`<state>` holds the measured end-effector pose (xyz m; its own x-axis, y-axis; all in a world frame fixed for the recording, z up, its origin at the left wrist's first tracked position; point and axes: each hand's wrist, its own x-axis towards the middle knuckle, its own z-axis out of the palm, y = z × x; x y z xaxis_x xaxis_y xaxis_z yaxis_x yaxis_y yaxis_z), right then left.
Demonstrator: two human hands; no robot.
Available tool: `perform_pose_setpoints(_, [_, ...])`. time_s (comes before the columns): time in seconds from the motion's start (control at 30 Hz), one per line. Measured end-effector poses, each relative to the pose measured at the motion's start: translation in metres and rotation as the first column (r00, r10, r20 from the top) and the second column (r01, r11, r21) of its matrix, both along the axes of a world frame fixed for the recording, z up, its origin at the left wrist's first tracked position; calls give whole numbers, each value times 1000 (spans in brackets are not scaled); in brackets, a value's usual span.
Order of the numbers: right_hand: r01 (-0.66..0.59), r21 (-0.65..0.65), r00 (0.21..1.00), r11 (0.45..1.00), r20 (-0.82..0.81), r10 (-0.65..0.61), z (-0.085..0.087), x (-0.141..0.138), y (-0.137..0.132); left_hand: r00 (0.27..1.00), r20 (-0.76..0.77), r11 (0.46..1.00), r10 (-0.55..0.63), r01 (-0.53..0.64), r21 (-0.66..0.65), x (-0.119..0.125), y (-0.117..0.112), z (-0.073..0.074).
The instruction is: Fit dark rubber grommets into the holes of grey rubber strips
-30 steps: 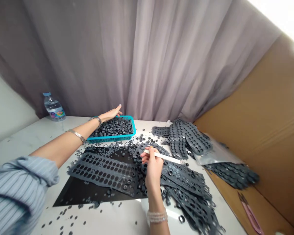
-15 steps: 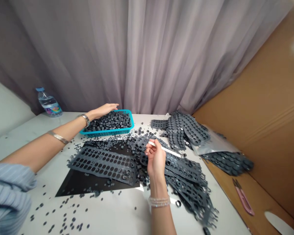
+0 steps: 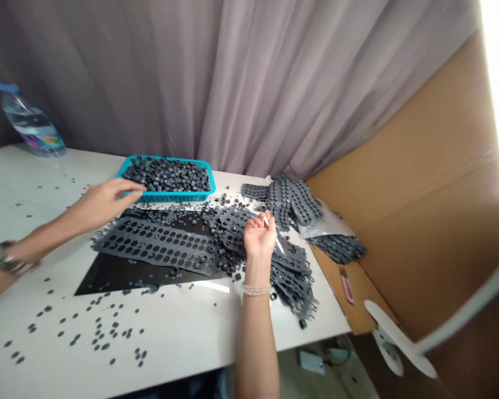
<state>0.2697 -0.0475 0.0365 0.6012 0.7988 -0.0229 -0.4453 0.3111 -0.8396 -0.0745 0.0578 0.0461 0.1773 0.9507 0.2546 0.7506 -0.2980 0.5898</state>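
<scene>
My left hand (image 3: pixel 103 204) lies flat with its fingers stretched out, and the fingertips reach the front rim of a teal plastic basket (image 3: pixel 170 197) heaped with dark grey rubber rings (image 3: pixel 166 175). Below that hand is a perforated grey rubber sheet (image 3: pixel 158 244) on a black mat (image 3: pixel 108 280). My right hand (image 3: pixel 260 235) pinches a narrow white strip (image 3: pixel 272 231) above a tangle of punched rubber sheets (image 3: pixel 289 282). The strip is partly hidden by my fingers.
Loose rings (image 3: pixel 103 332) lie across the white table (image 3: pixel 183 338). Further sheets and a silver bag (image 3: pixel 326 226) lie at the right, beside a cardboard panel (image 3: pixel 399 166). Pink-handled snips (image 3: pixel 347 288) rest on cardboard. A water bottle (image 3: pixel 29 119) stands at the far left.
My left hand has come from the basket's far side to its front rim. The view has swung left and down, showing more table. My right hand still holds the strip.
</scene>
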Motion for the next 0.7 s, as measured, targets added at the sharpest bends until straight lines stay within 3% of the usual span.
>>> perform_pose_setpoints(0.07, [29,-14,998,999,61,-28,4,4,-3,980,-75,983,-183,181,-35,-9,-24,-32])
perform_pose_setpoints(0.17, [36,-22,990,999,141,-32,10,3,-11,979,-88,981,-185,180,-67,-25,-38,-73])
perform_pose_setpoints(0.23, [14,-22,984,1000,177,-10,10,-3,-21,986,-119,993,-114,108,-52,-38,-36,-87])
perform_pose_setpoints(0.33, [-37,-100,943,994,326,68,2,-17,-41,989,-146,997,-21,9,-80,-53,-29,-92])
perform_pose_setpoints(0.37, [-43,-203,850,978,507,142,-2,-23,-48,986,-165,994,-4,-14,-110,-55,-27,-91])
perform_pose_setpoints(0.43, [66,-351,548,934,795,260,-12,-36,-58,979,-206,985,9,-44,-165,-52,-25,-90])
perform_pose_setpoints(0.5, [190,-396,279,898,899,338,-22,-49,-63,974,-227,981,-5,-38,-188,-46,-23,-90])
perform_pose_setpoints(0.53, [229,-404,196,886,910,365,-27,-54,-64,976,-216,981,-9,-32,-189,-42,-22,-90])
perform_pose_setpoints(0.6, [242,-406,114,881,914,389,-34,-62,-62,979,-202,980,-14,-27,-197,-38,-19,-88])
perform_pose_setpoints(0.7, [230,-398,112,888,918,382,-38,-64,-59,984,-179,982,2,-36,-187,-36,-13,-78])
